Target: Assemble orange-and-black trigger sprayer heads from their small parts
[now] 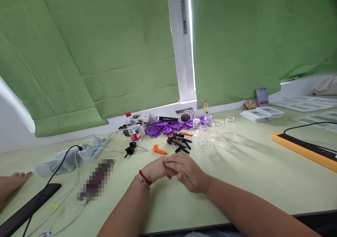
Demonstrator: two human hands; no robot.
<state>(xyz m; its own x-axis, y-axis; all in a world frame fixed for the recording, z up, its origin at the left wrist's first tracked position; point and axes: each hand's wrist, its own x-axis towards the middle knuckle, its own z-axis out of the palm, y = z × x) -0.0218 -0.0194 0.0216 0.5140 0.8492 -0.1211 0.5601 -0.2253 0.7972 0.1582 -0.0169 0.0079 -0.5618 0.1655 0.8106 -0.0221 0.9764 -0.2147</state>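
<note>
Over the near middle of the table, my left hand (157,168) and my right hand (190,170) are together. The right lies on the left's fingers, its own fingers curled around them. A curled finger of the left shows below; the rest is covered, so anything inside is hidden. Just beyond them lies an orange bent plastic piece (160,150), untouched. Several black plastic parts with knobs (179,140) are heaped behind the right hand. Further left is another black part with metal rods (133,148). Purple plastic parts (158,127) form a pile at the back.
Clear glass jars (204,139) stand right of the pile. A red-capped bottle (133,128) and a cup holder box (185,115) are behind. At left are a power strip (98,146), cables and another person's hand (17,179). An orange-edged black device (305,151) lies right, near white cards (262,113).
</note>
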